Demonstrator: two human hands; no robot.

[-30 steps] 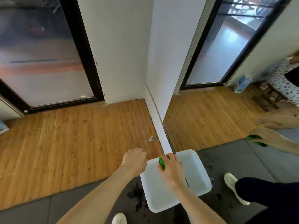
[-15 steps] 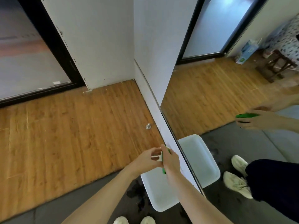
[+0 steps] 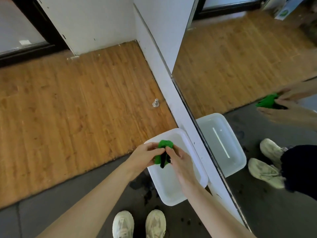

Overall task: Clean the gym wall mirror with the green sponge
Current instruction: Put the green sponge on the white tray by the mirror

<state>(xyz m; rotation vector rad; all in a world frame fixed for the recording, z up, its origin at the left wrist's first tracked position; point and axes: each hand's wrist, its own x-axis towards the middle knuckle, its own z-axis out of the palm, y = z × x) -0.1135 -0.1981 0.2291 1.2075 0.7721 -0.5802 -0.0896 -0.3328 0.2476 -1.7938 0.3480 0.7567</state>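
The green sponge [image 3: 164,148], with a dark underside showing, is held over a white plastic basin [image 3: 173,189] on the floor. My left hand [image 3: 145,156] grips its left side and my right hand [image 3: 178,160] pinches its right side. The wall mirror [image 3: 248,69] rises to the right, its lower edge just beside the basin. It reflects both hands, the sponge, the basin and my shoes.
A metal door stop [image 3: 155,102] stands on the wooden floor near the white baseboard. Dark wet spots [image 3: 145,188] mark the grey mat beside the basin. My shoes [image 3: 139,224] stand just below the basin. A dark-framed glass door is at the upper left.
The view has tilted down and closer. My left hand has joined the right on the sponge, and the sponge is more exposed between both hands above the basin.
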